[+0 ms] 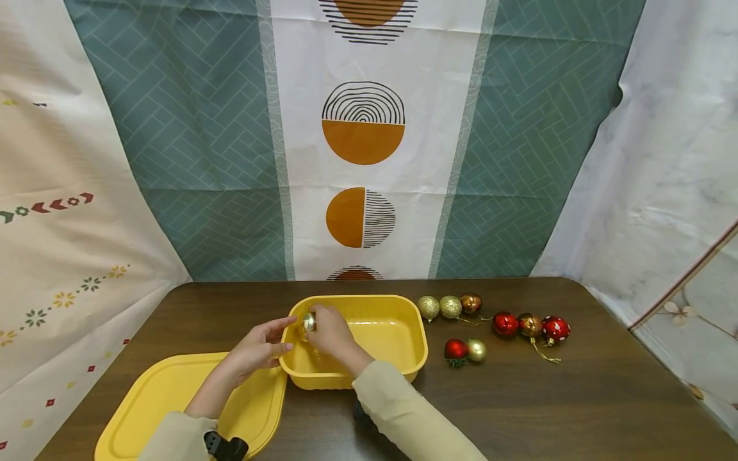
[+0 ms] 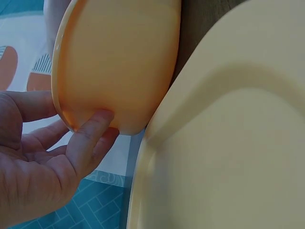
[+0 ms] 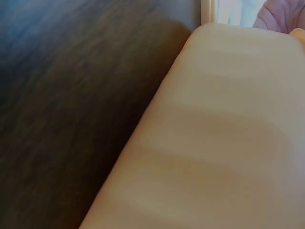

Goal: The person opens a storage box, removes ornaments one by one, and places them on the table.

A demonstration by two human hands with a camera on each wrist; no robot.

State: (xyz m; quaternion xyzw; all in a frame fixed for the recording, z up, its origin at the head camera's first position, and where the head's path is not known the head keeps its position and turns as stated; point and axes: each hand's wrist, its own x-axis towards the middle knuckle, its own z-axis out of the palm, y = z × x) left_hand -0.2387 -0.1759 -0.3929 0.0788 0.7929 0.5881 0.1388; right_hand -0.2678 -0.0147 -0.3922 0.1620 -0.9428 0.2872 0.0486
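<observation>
A yellow plastic container (image 1: 375, 378) stands on the table, open at the top. My left hand (image 1: 261, 346) grips its left end at the rim, and in the left wrist view a fingertip (image 2: 104, 116) presses against the outer wall. Inside the container's left end, my right hand (image 1: 330, 333) holds a shiny gold bauble (image 1: 309, 322); its fingertips are partly hidden behind the hand. The container's outer wall (image 3: 214, 129) fills much of the right wrist view. The yellow lid (image 1: 155, 397) lies flat at the left, beneath my left forearm.
Right of the container lie two glittery gold baubles (image 1: 450, 307) and a bronze one (image 1: 471, 303). Further right are a red bauble (image 1: 505, 324), another bronze one (image 1: 530, 325) and a white-dotted red one (image 1: 556, 329). A small red bauble (image 1: 455, 349) and a pale gold one (image 1: 476, 350) lie nearer.
</observation>
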